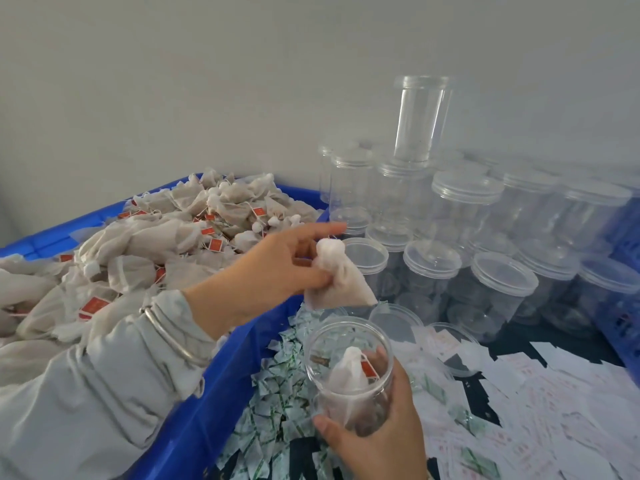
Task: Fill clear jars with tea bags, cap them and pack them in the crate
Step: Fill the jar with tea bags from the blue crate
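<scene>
My left hand pinches a white tea bag by its gathered top, just above and left of an open clear jar. The index finger points out straight. My right hand grips that jar from below and the side, low in the middle of the view. One tea bag with a red tag sits inside the jar. A blue crate heaped with tea bags fills the left side.
Several capped empty clear jars are stacked at the right against the wall, one standing on top. Loose clear lids lie near the jar. Small paper packets and white slips cover the dark table. Another blue crate edge is far right.
</scene>
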Available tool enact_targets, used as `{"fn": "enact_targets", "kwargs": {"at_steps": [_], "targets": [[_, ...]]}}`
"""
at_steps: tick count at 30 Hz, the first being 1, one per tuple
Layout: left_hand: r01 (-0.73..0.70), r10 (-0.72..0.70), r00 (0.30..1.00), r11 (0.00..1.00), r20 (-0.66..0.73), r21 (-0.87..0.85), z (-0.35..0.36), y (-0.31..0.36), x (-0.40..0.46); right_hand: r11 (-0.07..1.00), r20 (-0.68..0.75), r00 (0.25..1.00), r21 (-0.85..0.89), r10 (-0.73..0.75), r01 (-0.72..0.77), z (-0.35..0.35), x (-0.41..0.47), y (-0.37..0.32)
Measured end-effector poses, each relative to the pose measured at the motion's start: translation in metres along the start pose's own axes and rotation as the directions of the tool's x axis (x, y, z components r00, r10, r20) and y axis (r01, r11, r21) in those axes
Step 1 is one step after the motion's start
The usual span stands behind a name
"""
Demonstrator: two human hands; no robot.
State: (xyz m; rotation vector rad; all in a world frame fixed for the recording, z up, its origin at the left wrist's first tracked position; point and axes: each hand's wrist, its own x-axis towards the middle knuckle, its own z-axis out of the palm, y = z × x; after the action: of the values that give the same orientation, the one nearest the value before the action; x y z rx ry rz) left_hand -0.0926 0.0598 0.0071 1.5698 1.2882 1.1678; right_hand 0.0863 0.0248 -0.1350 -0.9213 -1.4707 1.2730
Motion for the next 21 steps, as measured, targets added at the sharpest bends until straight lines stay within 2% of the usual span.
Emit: {"fn": "enact_targets", "kwargs": {"at_steps": [3, 6, 7, 10, 13, 16, 21], "targets": [[0.004, -0.014, 0.993, 0.996, 0.114, 0.085, 0.016, -0.001, -0.007, 1.0, -0.016, 1.0, 0.002, -0.011, 0.011, 0.0, 0.002, 0.002], [-0.031, -0.005, 0.985, 0.978, 0.171, 0.205, 0.027, -0.002, -0.011, 0.999, -0.025, 0.999, -0.023, 0.024, -0.024, 0.001, 0.003, 0.004], [-0.074, 0.018, 0.983, 0.949, 0.18, 0.306, 0.029, -0.002, -0.012, 0.999, -0.033, 0.999, -0.038, 0.023, -0.025, 0.001, 0.003, 0.003], [-0.19, 0.067, 0.973, 0.781, 0.223, 0.595, 0.031, -0.002, -0.017, 0.996, -0.08, 0.996, -0.091, -0.029, 0.022, 0.002, 0.003, -0.002], [-0.254, 0.11, 0.961, 0.718, 0.254, 0.649, 0.028, 0.001, -0.019, 0.994, -0.106, 0.991, -0.082, -0.086, 0.078, 0.001, 0.005, -0.001], [-0.302, 0.152, 0.951, 0.645, 0.269, 0.702, 0.024, -0.001, -0.019, 0.998, -0.129, 0.99, -0.042, -0.056, 0.051, -0.001, 0.006, 0.006], [-0.29, 0.109, 0.954, 0.568, 0.279, 0.77, 0.023, -0.011, -0.015, 0.997, -0.086, 0.996, -0.07, 0.008, -0.014, 0.002, 0.002, 0.011]]}}
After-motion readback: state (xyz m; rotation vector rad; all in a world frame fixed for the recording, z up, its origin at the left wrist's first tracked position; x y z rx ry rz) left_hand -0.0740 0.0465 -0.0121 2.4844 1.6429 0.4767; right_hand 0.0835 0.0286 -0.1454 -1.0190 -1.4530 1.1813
